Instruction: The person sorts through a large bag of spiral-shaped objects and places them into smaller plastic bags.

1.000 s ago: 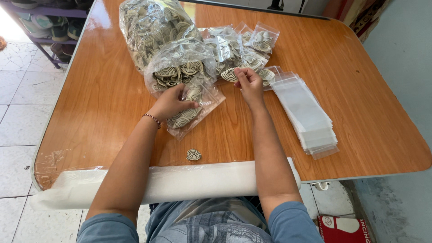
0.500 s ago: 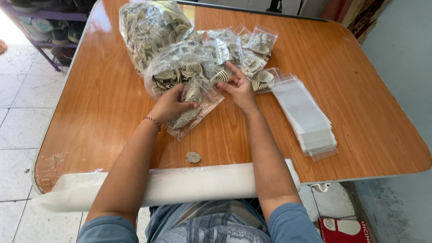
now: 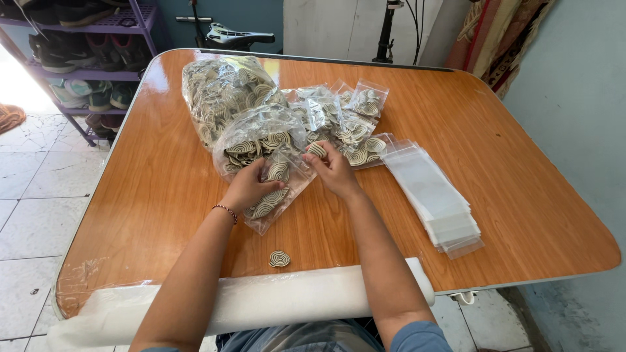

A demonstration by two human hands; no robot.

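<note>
A striped spiral piece (image 3: 317,150), now drawn from the filled packets toward the small clear bag (image 3: 277,189), is pinched by the right hand (image 3: 336,171), while that bag is grasped by the left hand (image 3: 248,189), so filling seems underway.

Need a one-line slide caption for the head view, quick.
Left hand steadies a clear bag of spiral discs while right hand brings one disc to it.

empty bags (image 3: 433,195) lie right of the filled bags (image 3: 261,124) on the table (image 3: 521,195).
</note>
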